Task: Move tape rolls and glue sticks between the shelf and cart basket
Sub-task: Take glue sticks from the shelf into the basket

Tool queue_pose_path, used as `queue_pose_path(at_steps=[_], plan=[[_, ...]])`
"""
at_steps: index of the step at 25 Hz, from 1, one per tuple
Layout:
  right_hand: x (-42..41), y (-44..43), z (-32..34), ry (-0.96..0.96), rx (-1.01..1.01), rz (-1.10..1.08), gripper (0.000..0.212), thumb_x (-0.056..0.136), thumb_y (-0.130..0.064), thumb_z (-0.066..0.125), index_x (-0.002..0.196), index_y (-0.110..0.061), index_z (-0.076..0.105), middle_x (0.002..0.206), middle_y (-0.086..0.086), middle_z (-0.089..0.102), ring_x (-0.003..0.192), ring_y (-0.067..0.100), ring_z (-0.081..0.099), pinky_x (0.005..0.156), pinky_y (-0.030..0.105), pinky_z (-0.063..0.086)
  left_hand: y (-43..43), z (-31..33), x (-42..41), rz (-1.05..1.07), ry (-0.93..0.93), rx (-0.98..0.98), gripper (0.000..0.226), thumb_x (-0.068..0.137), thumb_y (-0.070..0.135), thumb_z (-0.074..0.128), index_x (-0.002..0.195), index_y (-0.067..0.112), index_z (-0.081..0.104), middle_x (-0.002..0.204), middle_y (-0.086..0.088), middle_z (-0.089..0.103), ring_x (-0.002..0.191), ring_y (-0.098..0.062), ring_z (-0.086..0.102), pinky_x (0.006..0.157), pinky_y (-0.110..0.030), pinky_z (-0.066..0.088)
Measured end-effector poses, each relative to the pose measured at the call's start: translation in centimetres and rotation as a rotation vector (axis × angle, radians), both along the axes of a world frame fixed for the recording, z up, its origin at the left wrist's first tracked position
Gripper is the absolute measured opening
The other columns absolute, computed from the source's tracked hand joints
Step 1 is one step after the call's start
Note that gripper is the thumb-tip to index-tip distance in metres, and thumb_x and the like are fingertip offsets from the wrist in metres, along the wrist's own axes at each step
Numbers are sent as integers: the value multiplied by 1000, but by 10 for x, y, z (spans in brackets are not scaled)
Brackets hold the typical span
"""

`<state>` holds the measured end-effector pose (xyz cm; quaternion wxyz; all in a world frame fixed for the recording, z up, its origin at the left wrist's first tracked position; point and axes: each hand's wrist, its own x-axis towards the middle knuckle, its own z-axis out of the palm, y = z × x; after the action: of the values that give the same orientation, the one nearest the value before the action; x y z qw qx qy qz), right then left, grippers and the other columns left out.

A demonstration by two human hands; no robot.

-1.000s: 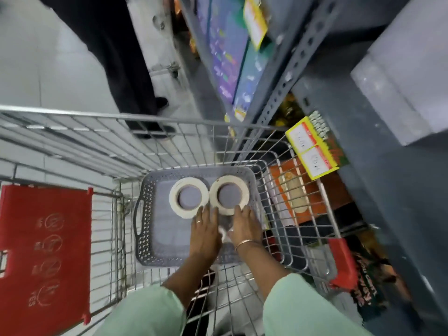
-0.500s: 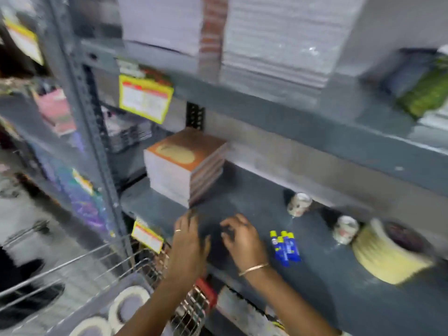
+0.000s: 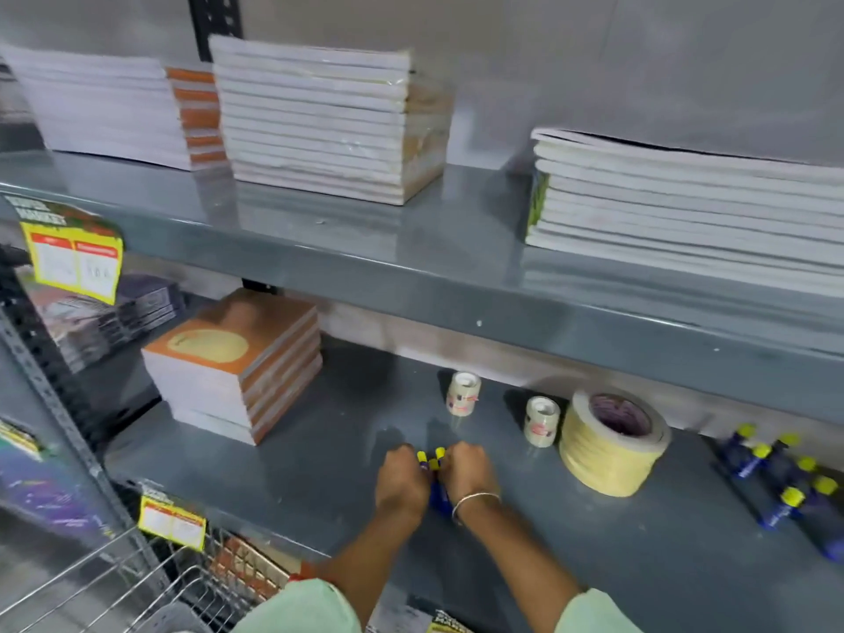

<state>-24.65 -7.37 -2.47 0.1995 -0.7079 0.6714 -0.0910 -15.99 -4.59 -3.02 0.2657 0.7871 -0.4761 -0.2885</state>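
Observation:
On the lower grey shelf (image 3: 319, 472), my left hand (image 3: 402, 479) and my right hand (image 3: 468, 470) are closed side by side around a small bunch of blue glue sticks with yellow caps (image 3: 431, 459). Behind them stand two small clear tape rolls, one (image 3: 462, 393) at the back and one (image 3: 541, 421) beside a large cream masking tape roll (image 3: 612, 443). More blue glue sticks (image 3: 776, 477) lie at the far right of the shelf. A corner of the wire cart (image 3: 137, 582) shows at the lower left; its basket is hidden.
A stack of orange-covered notebooks (image 3: 237, 363) sits at the left of the lower shelf. The upper shelf (image 3: 411, 258) carries tall stacks of white books (image 3: 319, 121). Yellow price tags (image 3: 73, 258) hang on the shelf edges.
My hands left the two tape rolls in the cart's basket, swung right to the shelf, and closed on the glue sticks that lay loose on it half a second ago.

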Motion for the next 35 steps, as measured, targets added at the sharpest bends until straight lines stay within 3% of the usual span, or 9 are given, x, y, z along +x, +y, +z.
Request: queue_pose_path(at_steps=[3, 10, 15, 19, 21, 23, 28, 32, 35], plan=[[8, 1, -2, 117, -22, 48, 28, 95, -7, 40, 114, 1, 60, 122, 24, 61, 114, 38, 59, 91, 42, 50, -5, -6, -3, -1, -29, 36, 20, 90, 12, 48, 96, -3, 58, 111, -24, 63, 105, -38, 61, 80, -40, 50], [25, 6, -4, 188, -43, 121, 26, 93, 0, 43, 113, -4, 59, 123, 18, 62, 117, 32, 58, 93, 36, 49, -3, -11, 28, 88, -45, 50, 29, 91, 22, 54, 103, -4, 60, 115, -25, 63, 108, -41, 59, 83, -40, 51], [58, 8, 14, -36, -62, 93, 24, 86, -11, 56, 109, -5, 59, 114, 20, 67, 108, 37, 62, 84, 37, 51, 11, 0, 63, 183, 46, -27, 32, 87, 22, 61, 90, -9, 61, 102, -30, 66, 96, -43, 63, 74, -42, 52], [135, 16, 29, -329, -5, 217, 18, 79, -9, 66, 80, 7, 70, 78, 33, 60, 79, 25, 66, 59, 33, 37, 52, 13, 128, 358, 59, -138, 30, 84, 19, 63, 79, -11, 63, 89, -35, 67, 87, -43, 65, 70, -46, 49], [186, 32, 23, -379, 92, 302, 30, 80, -8, 65, 54, 7, 62, 66, 24, 40, 68, 16, 46, 59, 30, 27, 87, 13, 172, 476, 33, -150, 26, 82, 14, 64, 76, -11, 64, 86, -37, 66, 85, -44, 64, 69, -47, 48], [239, 64, 2, -427, 194, 362, 44, 79, -7, 65, 40, -8, 46, 67, 19, 37, 65, 13, 40, 59, 29, 27, 135, 3, 218, 621, 22, -129, 25, 81, 11, 64, 75, -13, 64, 87, -40, 63, 87, -45, 64, 70, -47, 47], [341, 174, -96, -324, 491, 447, 22, 80, -9, 67, 58, -3, 64, 65, 12, 51, 64, 18, 48, 62, 30, 46, 272, -72, 299, 880, 58, 140, 26, 81, 13, 66, 84, -13, 64, 99, -38, 64, 95, -44, 62, 78, -45, 49], [380, 255, -190, -95, 617, 618, 14, 81, -10, 67, 81, 3, 72, 91, 25, 66, 91, 23, 66, 81, 37, 53, 353, -159, 319, 950, 144, 344, 26, 79, 10, 64, 58, -2, 55, 98, -39, 63, 93, -43, 64, 76, -45, 49], [387, 298, -254, 12, 673, 647, 32, 80, -11, 69, 107, 7, 66, 116, 24, 67, 108, 33, 65, 86, 40, 53, 379, -220, 314, 982, 201, 483, 19, 78, 11, 68, 90, -5, 66, 107, -30, 66, 102, -39, 64, 83, -42, 52]])
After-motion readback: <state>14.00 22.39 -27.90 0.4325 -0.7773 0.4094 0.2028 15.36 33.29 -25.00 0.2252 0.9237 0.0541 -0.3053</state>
